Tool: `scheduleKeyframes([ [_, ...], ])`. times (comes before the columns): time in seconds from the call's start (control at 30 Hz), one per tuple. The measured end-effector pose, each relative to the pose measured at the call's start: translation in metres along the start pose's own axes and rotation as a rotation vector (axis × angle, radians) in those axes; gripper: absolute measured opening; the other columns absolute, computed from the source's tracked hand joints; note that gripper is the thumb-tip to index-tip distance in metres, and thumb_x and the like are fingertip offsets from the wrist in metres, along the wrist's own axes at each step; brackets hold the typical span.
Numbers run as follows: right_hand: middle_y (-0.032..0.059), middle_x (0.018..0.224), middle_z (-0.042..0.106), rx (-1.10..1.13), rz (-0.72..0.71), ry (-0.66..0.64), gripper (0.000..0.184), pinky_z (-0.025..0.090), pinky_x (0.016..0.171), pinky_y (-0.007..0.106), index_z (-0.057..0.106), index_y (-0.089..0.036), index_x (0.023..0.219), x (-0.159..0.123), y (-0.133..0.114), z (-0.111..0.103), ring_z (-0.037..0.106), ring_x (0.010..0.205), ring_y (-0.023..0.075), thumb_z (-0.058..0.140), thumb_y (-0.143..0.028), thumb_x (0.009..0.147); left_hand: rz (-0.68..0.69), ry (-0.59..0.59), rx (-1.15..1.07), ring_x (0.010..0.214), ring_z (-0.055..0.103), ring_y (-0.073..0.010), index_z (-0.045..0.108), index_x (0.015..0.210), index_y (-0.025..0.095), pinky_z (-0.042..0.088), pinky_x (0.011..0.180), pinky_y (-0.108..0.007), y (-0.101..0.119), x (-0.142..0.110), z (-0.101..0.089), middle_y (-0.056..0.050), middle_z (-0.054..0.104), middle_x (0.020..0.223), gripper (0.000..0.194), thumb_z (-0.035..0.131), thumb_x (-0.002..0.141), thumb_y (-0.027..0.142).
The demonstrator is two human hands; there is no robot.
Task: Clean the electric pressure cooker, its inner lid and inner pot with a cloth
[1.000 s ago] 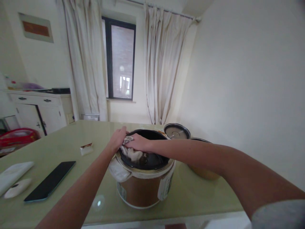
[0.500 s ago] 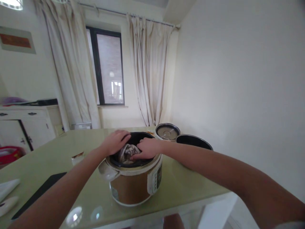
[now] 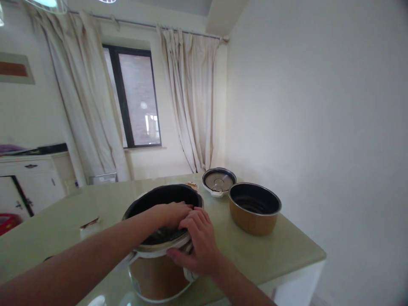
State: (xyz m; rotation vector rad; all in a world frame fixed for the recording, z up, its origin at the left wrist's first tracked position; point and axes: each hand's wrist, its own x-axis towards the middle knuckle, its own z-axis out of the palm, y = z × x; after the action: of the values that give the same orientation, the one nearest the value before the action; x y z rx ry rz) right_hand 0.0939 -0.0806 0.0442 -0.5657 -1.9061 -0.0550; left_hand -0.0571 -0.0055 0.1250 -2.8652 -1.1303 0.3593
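The cooker (image 3: 159, 276) stands on the table (image 3: 287, 259), directly under both hands, with the left hand (image 3: 175, 214) reaching into its mouth, fingers mostly hidden, so whether they hold anything I cannot tell. The right hand (image 3: 200, 240) clasps the cooker's right edge, thumb outside and fingers bent over the top, just beside the left; the pot (image 3: 253, 221) sits apart to the right.

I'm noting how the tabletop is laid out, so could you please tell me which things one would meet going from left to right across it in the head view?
Small whitish packet, brown-sided cooker, round lid-like piece, brown-sided pot with a dark inside.
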Motion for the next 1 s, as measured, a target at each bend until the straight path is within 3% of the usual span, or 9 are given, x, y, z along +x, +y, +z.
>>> scheduleKeyframes([
  [0.13, 0.0037, 0.089, 0.058, -0.051, -0.019, 0.087, 0.046, 0.047, 0.093, 0.044, 0.058, -0.023, 0.096, 0.002, 0.000, 0.011, 0.056, 0.090, 0.0232, 0.059, -0.069, 0.090, 0.048, 0.115, 0.187, 0.123, 0.059, -0.0363, 0.077, 0.109, 0.020, 0.049, 0.101, -0.047, -0.021, 0.017, -0.001, -0.013, 0.074, 0.122, 0.025, 0.061, 0.091, 0.016],
  [0.2, 0.0035, 0.088, 0.057, -0.087, -0.033, 0.101, 0.047, 0.047, 0.093, 0.044, 0.059, -0.024, 0.093, 0.003, 0.000, 0.014, 0.056, 0.089, 0.0230, 0.062, -0.070, 0.088, 0.076, 0.146, 0.229, 0.122, 0.059, -0.0356, 0.075, 0.115, 0.023, 0.048, 0.100, -0.048, -0.035, 0.016, 0.001, -0.012, 0.073, 0.123, 0.028, 0.058, 0.092, 0.018],
  [0.27, 0.0034, 0.086, 0.056, -0.122, -0.048, 0.109, 0.048, 0.046, 0.093, 0.043, 0.059, -0.024, 0.090, 0.004, 0.000, 0.017, 0.056, 0.089, 0.0231, 0.063, -0.071, 0.086, -0.031, 0.145, 0.228, 0.124, 0.058, -0.0362, 0.071, 0.126, 0.027, 0.051, 0.096, -0.048, -0.048, 0.009, 0.001, -0.013, 0.068, 0.133, 0.037, 0.061, 0.090, 0.023],
  [0.43, 0.0033, 0.083, 0.054, -0.191, -0.043, 0.091, 0.048, 0.044, 0.089, 0.043, 0.058, -0.023, 0.084, 0.005, -0.001, 0.022, 0.054, 0.087, 0.0231, 0.061, -0.070, 0.086, -0.476, -0.178, 0.038, 0.109, 0.069, -0.0382, 0.077, 0.117, 0.024, 0.056, 0.090, -0.047, -0.064, -0.023, -0.004, -0.016, 0.075, 0.119, 0.054, 0.081, 0.064, 0.034],
  [0.6, 0.0035, 0.083, 0.054, -0.223, -0.042, 0.066, 0.047, 0.044, 0.089, 0.044, 0.059, -0.023, 0.085, 0.007, -0.002, 0.020, 0.052, 0.087, 0.0237, 0.062, -0.069, 0.086, -0.430, -0.417, -0.580, 0.100, 0.072, -0.0298, 0.079, 0.104, 0.024, 0.057, 0.087, -0.039, -0.055, -0.049, -0.001, -0.005, 0.080, 0.105, 0.039, 0.073, 0.070, 0.044],
  [0.7, 0.0045, 0.085, 0.055, -0.195, -0.053, 0.124, 0.044, 0.045, 0.090, 0.045, 0.059, -0.023, 0.088, 0.007, -0.003, 0.020, 0.053, 0.088, 0.0245, 0.061, -0.066, 0.086, -0.221, -0.326, -0.742, 0.104, 0.069, -0.0265, 0.076, 0.100, 0.023, 0.055, 0.093, -0.036, -0.037, -0.046, 0.004, -0.001, 0.080, 0.104, 0.033, 0.070, 0.072, 0.040],
  [0.83, 0.0073, 0.097, 0.059, -0.138, -0.079, 0.178, 0.039, 0.047, 0.098, 0.047, 0.061, -0.022, 0.097, 0.005, -0.003, 0.022, 0.057, 0.098, 0.0257, 0.064, -0.060, 0.087, 0.076, -0.026, -0.687, 0.108, 0.066, -0.0245, 0.071, 0.099, 0.019, 0.050, 0.102, -0.036, -0.012, -0.027, 0.004, -0.003, 0.077, 0.112, 0.026, 0.061, 0.079, 0.033],
  [0.9, 0.0088, 0.104, 0.059, -0.142, -0.082, 0.203, 0.039, 0.048, 0.100, 0.048, 0.062, -0.023, 0.101, 0.003, -0.003, 0.022, 0.057, 0.105, 0.0272, 0.067, -0.058, 0.085, 0.016, 0.123, -0.572, 0.106, 0.067, -0.0257, 0.069, 0.101, 0.018, 0.051, 0.100, -0.036, -0.004, -0.017, 0.001, -0.006, 0.076, 0.114, 0.027, 0.063, 0.078, 0.031],
  [1.0, 0.0086, 0.104, 0.058, -0.147, -0.091, 0.226, 0.039, 0.048, 0.102, 0.049, 0.062, -0.023, 0.107, 0.001, -0.003, 0.023, 0.058, 0.105, 0.0273, 0.068, -0.055, 0.084, -0.287, 0.281, -0.365, 0.103, 0.070, -0.0300, 0.065, 0.114, 0.021, 0.053, 0.093, -0.040, -0.001, -0.004, -0.007, -0.010, 0.075, 0.114, 0.038, 0.067, 0.080, 0.039],
])
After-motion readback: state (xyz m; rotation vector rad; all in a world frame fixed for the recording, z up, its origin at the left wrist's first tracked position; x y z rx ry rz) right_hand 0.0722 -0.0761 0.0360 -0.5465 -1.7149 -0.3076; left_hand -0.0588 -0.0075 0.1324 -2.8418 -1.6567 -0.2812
